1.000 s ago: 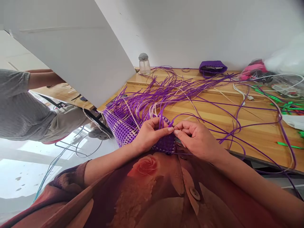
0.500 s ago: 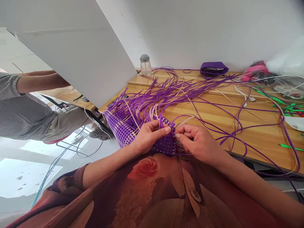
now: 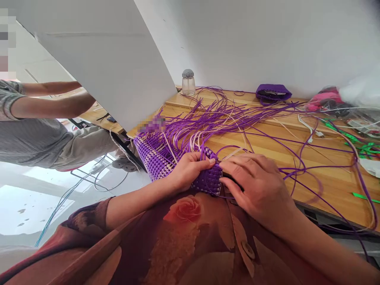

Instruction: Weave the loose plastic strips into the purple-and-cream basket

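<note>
A purple and cream woven basket (image 3: 158, 163) rests against my front at the table edge, long loose strands (image 3: 208, 118) fanning out from its top. My left hand (image 3: 191, 168) pinches the rim near its right-hand corner, thumb on top. At that corner is my right hand (image 3: 257, 182), its fingers stretched towards the rim and its thumb apart below them. A dark gap shows between that thumb and the fingers. Its fingertips are at the weave, and whether they touch a strand is hard to see.
On the wooden table (image 3: 264, 144) stand a clear bottle (image 3: 188, 84) with a grey lid and a small purple woven pouch (image 3: 273, 93). White cables (image 3: 308, 128), green strips (image 3: 366, 150) and a pink bundle (image 3: 325, 99) lie at right. Beyond a partition (image 3: 97, 51), another person's arm (image 3: 53, 107) shows.
My right hand has gone from a pinch at the basket's corner to stretched fingers, turned more palm down. My left hand keeps its hold. The view has shifted slightly.
</note>
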The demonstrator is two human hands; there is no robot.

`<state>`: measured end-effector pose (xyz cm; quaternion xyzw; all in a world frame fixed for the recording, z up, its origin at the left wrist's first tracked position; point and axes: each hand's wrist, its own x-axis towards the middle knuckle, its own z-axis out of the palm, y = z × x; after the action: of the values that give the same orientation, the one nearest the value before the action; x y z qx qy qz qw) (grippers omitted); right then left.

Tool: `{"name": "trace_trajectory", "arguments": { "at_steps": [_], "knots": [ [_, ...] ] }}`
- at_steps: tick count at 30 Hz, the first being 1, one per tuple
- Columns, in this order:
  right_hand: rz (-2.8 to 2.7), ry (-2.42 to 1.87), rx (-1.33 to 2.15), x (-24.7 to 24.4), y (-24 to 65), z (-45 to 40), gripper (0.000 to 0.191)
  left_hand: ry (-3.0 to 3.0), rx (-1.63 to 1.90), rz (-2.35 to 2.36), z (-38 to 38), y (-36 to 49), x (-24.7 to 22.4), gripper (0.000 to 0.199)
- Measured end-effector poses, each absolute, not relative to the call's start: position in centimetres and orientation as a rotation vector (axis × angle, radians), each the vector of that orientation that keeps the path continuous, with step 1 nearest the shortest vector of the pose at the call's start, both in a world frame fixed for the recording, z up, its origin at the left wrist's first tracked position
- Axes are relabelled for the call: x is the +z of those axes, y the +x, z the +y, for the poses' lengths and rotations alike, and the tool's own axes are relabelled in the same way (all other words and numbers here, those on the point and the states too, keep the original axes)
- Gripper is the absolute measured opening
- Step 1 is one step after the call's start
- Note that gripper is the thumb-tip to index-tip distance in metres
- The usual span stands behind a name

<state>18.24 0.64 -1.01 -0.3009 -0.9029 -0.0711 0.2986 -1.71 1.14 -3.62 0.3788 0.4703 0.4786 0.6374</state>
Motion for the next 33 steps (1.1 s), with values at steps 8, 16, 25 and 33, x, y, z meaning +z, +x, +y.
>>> {"name": "trace_trajectory", "arguments": {
  "at_steps": [8, 16, 25, 33],
  "knots": [
    [-2.779, -0.205, -0.268, -0.7, 16.2, 1.5, 0.009, 0.906, 1.141, 1.08, 1.3, -1.7, -3.2, 0.039],
    [-2.255, -0.719, 0.449, 1.3, 16.4, 3.2, 0.007, 1.017, 1.187, 1.072, 1.4, -1.9, -3.8, 0.035],
    [-2.22, -1.032, 0.748, 1.0, 15.3, 5.0, 0.008, 0.841, 1.172, 0.956, 0.9, -2.0, -3.7, 0.033],
    [-1.658, -1.21, 1.23, 1.8, 18.6, 11.7, 0.027, 0.807, 1.189, 1.023, 1.0, -1.9, -3.4, 0.03]
  ]
}}
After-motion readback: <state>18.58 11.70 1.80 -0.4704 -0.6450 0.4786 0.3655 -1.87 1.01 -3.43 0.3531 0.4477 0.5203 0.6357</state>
